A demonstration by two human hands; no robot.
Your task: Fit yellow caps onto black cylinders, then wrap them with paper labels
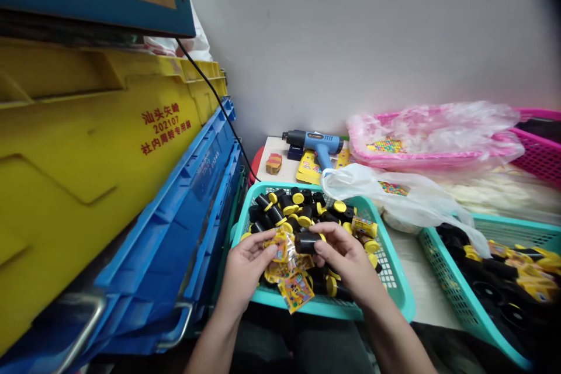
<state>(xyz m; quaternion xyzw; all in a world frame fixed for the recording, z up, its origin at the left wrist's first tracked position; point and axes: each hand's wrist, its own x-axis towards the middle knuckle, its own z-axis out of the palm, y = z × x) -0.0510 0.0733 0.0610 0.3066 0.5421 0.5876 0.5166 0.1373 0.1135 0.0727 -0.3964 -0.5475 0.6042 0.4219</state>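
Between the thumb and fingers of my right hand [339, 245] is a small black canister [305, 242] with a yellow end, lying on its side in the grip. My left hand [252, 263] pinches a yellow printed plastic sleeve [279, 245], partly clear, close to the canister's left end. Whether the sleeve and canister touch, I cannot tell. Both hands are over a turquoise basket [394, 280] filled with black canisters with yellow caps. More yellow printed sleeves [297, 291] lie at its front edge, one hanging over the rim. A canister in a printed sleeve [364, 227] rests on the right of the pile.
A blue heat gun [322, 145] lies behind the basket beside a yellow card [310, 168]. Plastic bags cover a pink basket [421, 156]. Another turquoise basket [442, 257] with black and yellow parts stands right. Stacked yellow [79, 187] and blue crates [175, 216] wall the left.
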